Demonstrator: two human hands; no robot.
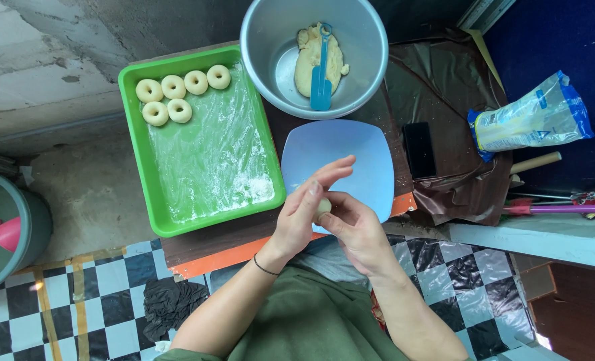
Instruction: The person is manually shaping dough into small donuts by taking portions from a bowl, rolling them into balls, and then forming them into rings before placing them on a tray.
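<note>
A small pale ball of dough (323, 206) sits between my two palms, just above the near edge of a light blue plate (357, 150). My left hand (304, 210) presses on it from the left with fingers stretched out flat. My right hand (351, 224) cups it from below and the right. A green tray (143, 160) lined with floured plastic film lies to the left; several ring-shaped dough pieces (177, 93) sit in its far corner. Behind the plate, a metal bowl (364, 40) holds a lump of dough (307, 60) and a blue spatula (321, 73).
A dark phone (419, 150) lies right of the plate on brown plastic sheeting. A clear bag of white powder (531, 120) rests at the far right. A grey bucket (6, 227) stands on the floor at the left. Checkered floor and a dark cloth (170, 301) lie below the board.
</note>
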